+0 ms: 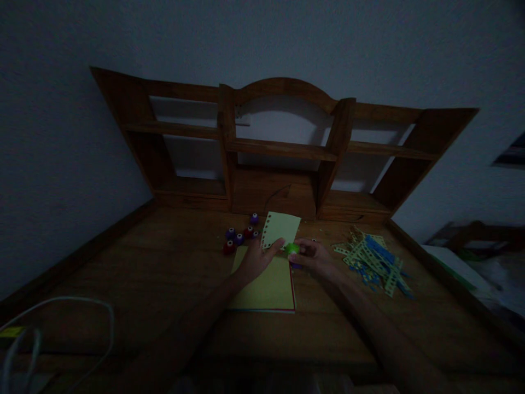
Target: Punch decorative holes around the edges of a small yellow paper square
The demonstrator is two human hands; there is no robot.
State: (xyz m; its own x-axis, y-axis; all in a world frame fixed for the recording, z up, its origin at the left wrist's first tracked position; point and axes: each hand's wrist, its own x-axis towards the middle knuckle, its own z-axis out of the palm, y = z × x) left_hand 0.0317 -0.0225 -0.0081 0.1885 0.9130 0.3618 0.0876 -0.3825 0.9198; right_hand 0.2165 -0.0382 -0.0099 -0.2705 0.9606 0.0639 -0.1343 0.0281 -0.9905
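My left hand [257,261] pinches a small pale yellow sheet of paper [283,227] between thumb and fingers. Punched holes run down its left side and along part of its lower edge. In my right hand [314,256] is a small bright green paper punch [292,249], close against the sheet's lower right corner. Whether the punch bites the paper, I cannot tell. Beneath both hands lies a stack of yellow paper [266,290] with red and blue edges showing. Something purple [296,265] sits just under my right fingers, mostly hidden.
Several small purple and red round punches [239,238] stand left of the sheet. A heap of yellow and blue perforated paper strips [377,262] lies at the right. A wooden shelf [279,145] rises behind the desk [143,268]. A white cable [82,299] loops at lower left.
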